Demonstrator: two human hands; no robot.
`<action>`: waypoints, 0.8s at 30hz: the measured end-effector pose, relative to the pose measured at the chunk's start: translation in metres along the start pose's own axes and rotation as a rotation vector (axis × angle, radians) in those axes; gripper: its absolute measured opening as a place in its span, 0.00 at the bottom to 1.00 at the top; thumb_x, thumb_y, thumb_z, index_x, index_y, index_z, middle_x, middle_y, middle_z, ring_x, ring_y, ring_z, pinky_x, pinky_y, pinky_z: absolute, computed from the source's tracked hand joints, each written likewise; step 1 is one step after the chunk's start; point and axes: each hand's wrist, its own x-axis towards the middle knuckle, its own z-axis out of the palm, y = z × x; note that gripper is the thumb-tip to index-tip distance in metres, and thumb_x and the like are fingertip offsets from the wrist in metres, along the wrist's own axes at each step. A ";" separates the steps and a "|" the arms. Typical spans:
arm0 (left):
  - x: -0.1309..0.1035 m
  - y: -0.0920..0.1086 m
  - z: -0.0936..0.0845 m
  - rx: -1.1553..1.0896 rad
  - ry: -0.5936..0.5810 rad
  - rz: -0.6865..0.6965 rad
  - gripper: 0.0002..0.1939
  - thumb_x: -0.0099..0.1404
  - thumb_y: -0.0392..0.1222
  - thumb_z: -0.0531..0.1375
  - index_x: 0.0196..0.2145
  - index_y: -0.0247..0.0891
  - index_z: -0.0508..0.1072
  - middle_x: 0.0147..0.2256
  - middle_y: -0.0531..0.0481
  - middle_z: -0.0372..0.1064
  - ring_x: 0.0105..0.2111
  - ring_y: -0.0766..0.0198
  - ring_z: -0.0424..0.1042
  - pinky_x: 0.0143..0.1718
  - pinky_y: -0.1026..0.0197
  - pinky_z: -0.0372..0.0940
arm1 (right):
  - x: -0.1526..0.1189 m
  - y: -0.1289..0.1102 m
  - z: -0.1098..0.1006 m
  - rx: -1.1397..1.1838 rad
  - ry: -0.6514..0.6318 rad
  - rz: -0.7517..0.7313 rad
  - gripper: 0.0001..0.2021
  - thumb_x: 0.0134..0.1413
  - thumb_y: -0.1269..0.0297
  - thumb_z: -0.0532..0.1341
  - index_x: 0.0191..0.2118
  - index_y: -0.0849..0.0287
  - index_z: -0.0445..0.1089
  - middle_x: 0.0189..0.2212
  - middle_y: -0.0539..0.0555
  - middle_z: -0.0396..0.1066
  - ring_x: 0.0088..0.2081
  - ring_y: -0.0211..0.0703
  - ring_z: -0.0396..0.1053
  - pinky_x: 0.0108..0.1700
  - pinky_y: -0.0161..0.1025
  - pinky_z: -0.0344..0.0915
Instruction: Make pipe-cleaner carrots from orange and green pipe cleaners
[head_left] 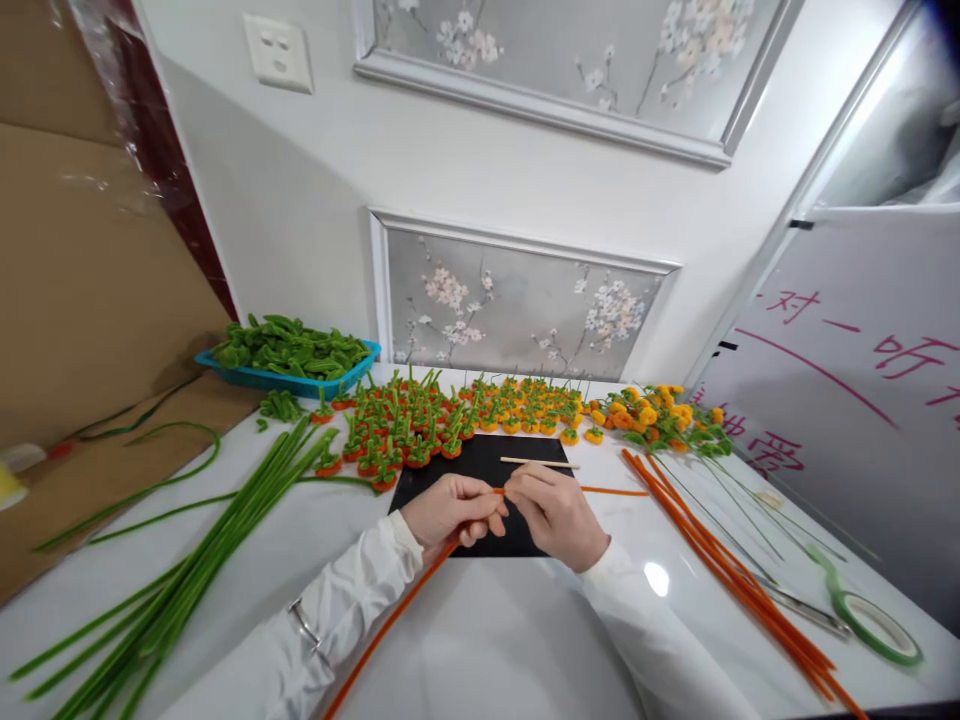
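Observation:
An orange pipe cleaner (pixel 401 610) runs through both of my hands above a black mat (pixel 487 545). My left hand (pixel 461 512) is closed around it, with the long end trailing down toward the front edge. Close beside it, my right hand (pixel 551 510) pinches the same pipe cleaner, and its other end sticks out to the right. Fingertips of the two hands nearly meet, hiding the short stretch between them. Just behind my right hand, a thin wooden stick (pixel 538 463) lies on the mat.
Small orange and yellow pieces with green stems (pixel 450 425) stand in rows at the back. Green pipe cleaners (pixel 202 570) lie left, below a blue tray (pixel 300 385) of green leaves. To the right are orange pipe cleaners (pixel 720 560), finished flowers (pixel 667 415), tweezers (pixel 806 608) and green tape (pixel 877 628).

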 end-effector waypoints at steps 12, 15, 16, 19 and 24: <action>-0.004 -0.005 0.003 1.294 0.281 0.712 0.15 0.64 0.32 0.47 0.33 0.35 0.74 0.26 0.47 0.71 0.27 0.64 0.68 0.28 0.65 0.58 | 0.005 0.003 0.005 0.318 -0.185 0.600 0.13 0.52 0.69 0.53 0.20 0.61 0.67 0.15 0.46 0.57 0.20 0.33 0.55 0.23 0.31 0.51; -0.003 -0.002 0.003 1.024 0.230 0.582 0.15 0.65 0.36 0.49 0.27 0.35 0.74 0.23 0.51 0.69 0.23 0.68 0.66 0.26 0.67 0.56 | 0.003 0.008 0.002 0.230 -0.234 0.517 0.12 0.54 0.68 0.52 0.24 0.60 0.70 0.17 0.47 0.62 0.22 0.34 0.59 0.25 0.31 0.56; -0.002 -0.001 0.003 0.925 0.227 0.522 0.16 0.64 0.38 0.50 0.24 0.34 0.74 0.21 0.51 0.68 0.22 0.69 0.64 0.25 0.68 0.55 | 0.002 0.008 0.000 0.165 -0.210 0.456 0.11 0.55 0.68 0.52 0.27 0.60 0.71 0.20 0.48 0.65 0.24 0.35 0.62 0.28 0.32 0.59; 0.002 0.000 0.000 0.545 0.256 0.283 0.16 0.60 0.43 0.54 0.19 0.32 0.70 0.17 0.52 0.65 0.15 0.73 0.54 0.17 0.68 0.49 | -0.001 0.006 -0.004 -0.041 -0.101 0.244 0.12 0.56 0.68 0.54 0.46 0.57 0.68 0.38 0.54 0.70 0.38 0.40 0.68 0.40 0.36 0.64; 0.006 0.000 -0.005 0.019 0.148 -0.041 0.16 0.52 0.50 0.61 0.25 0.32 0.69 0.17 0.53 0.65 0.10 0.79 0.41 0.12 0.70 0.36 | -0.002 0.005 -0.002 -0.338 -0.086 -0.048 0.13 0.59 0.72 0.51 0.46 0.56 0.67 0.43 0.55 0.69 0.43 0.40 0.68 0.43 0.35 0.64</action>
